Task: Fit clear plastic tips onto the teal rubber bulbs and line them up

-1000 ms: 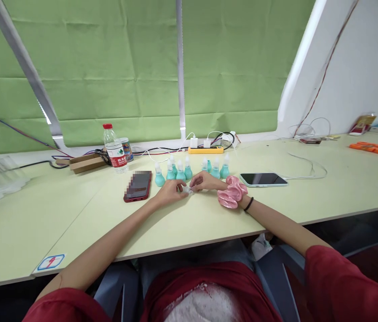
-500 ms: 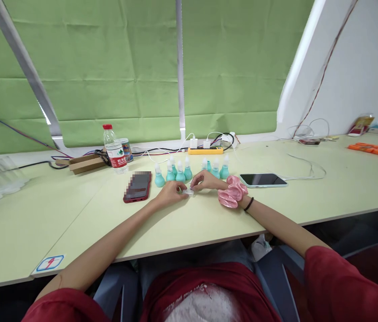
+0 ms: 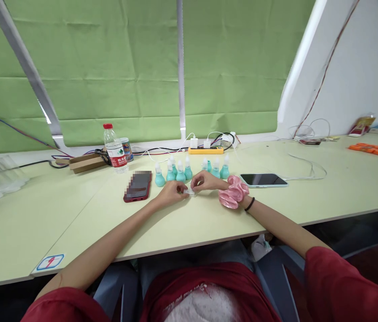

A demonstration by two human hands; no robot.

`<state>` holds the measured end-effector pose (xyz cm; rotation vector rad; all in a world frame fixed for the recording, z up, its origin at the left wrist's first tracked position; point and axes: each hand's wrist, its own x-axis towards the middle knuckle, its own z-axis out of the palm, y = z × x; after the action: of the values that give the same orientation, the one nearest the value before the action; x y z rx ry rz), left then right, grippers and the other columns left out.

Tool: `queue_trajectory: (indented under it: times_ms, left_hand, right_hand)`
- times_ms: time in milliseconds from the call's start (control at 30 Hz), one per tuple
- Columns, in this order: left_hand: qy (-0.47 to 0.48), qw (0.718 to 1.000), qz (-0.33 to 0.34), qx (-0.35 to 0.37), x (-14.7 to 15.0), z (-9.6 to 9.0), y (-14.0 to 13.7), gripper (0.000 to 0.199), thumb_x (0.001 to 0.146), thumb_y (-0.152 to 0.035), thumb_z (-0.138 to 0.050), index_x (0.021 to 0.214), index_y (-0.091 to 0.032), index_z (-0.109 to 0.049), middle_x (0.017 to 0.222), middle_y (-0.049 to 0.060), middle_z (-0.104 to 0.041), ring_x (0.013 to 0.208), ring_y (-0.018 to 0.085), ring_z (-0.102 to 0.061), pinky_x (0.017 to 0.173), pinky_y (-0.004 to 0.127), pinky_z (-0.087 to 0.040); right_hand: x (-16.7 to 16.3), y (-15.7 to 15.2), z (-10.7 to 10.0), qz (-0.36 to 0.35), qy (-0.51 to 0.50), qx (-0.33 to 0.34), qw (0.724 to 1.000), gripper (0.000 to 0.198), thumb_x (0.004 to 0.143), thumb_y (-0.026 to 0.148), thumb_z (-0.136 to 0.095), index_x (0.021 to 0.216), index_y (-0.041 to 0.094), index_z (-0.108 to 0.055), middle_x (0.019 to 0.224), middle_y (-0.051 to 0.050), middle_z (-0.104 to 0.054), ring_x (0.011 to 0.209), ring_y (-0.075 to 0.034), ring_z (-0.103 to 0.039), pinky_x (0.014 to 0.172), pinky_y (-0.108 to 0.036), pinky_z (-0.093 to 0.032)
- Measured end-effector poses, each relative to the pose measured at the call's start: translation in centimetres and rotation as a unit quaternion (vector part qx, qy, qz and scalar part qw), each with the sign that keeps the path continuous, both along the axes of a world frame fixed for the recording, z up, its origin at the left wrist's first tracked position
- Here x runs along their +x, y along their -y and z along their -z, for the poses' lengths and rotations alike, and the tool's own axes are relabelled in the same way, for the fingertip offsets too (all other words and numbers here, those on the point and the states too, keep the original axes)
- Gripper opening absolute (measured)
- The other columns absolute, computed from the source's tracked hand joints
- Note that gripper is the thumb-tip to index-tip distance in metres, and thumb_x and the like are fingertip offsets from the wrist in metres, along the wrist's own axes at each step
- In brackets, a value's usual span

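Observation:
My left hand [image 3: 171,193] pinches a small clear plastic piece [image 3: 189,192] just above the table. From the other side, my right hand [image 3: 205,180] has its thumb and fingertips closed at the same piece, whose exact kind is too small to make out. Behind my hands stand several turquoise bulb-shaped bottles with whitish translucent tops, one group [image 3: 180,174] behind the left hand and another group [image 3: 224,171] behind the right. One bottle [image 3: 209,165] in the right group seems to lack the pale top. A pink scrunchie [image 3: 233,192] and a dark band circle my right wrist.
A phone in a red case [image 3: 138,186] lies left of my hands; another phone [image 3: 263,180] with a white cable lies right. Farther back are a water bottle [image 3: 115,154], a can, a cardboard box [image 3: 88,163] and a yellow power strip [image 3: 205,151]. Orange scissors-like items [image 3: 375,150] lie far right.
Both hands stay in nearly the same place. The clear piece between the fingertips has tilted slightly and shows less of itself.

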<state>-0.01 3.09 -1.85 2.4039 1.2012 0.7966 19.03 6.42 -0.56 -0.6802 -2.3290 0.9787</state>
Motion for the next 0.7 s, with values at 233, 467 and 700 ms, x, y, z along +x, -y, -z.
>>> queue_trajectory:
  times_ms: [233,467,700]
  left_hand:
    - [-0.008,1.000,0.006,0.007,0.08,-0.20,0.19,0.021,0.064,-0.027,-0.052,0.074,-0.013,-0.064,0.066,0.002,-0.061,0.060,0.012,-0.052,0.054,0.021,-0.039]
    - [-0.007,1.000,0.003,-0.001,0.19,-0.29,0.30,0.021,0.063,-0.027,-0.052,0.074,-0.013,-0.064,0.066,0.002,-0.061,0.060,0.012,-0.052,0.054,0.021,-0.038]
    - [-0.007,1.000,0.006,0.002,0.07,-0.25,0.24,0.020,0.064,-0.028,-0.052,0.072,-0.014,-0.064,0.064,0.002,-0.060,0.058,0.011,-0.052,0.053,0.021,-0.038]
  right_hand:
    - [-0.10,-0.35,0.53,0.001,0.011,0.046,0.999,0.017,0.063,0.024,-0.059,0.072,0.010,-0.060,0.070,-0.002,-0.059,0.060,-0.008,-0.053,0.060,-0.020,-0.044]
    - [0.14,-0.39,0.41,-0.008,0.022,0.056,0.998,0.024,0.064,0.030,-0.060,0.076,0.010,-0.064,0.072,-0.005,-0.062,0.064,-0.011,-0.055,0.061,-0.021,-0.044]
    - [0.20,-0.48,0.45,0.002,0.015,0.056,0.998,0.025,0.064,0.032,-0.060,0.076,0.011,-0.066,0.077,-0.005,-0.064,0.069,-0.013,-0.056,0.062,-0.022,-0.043]
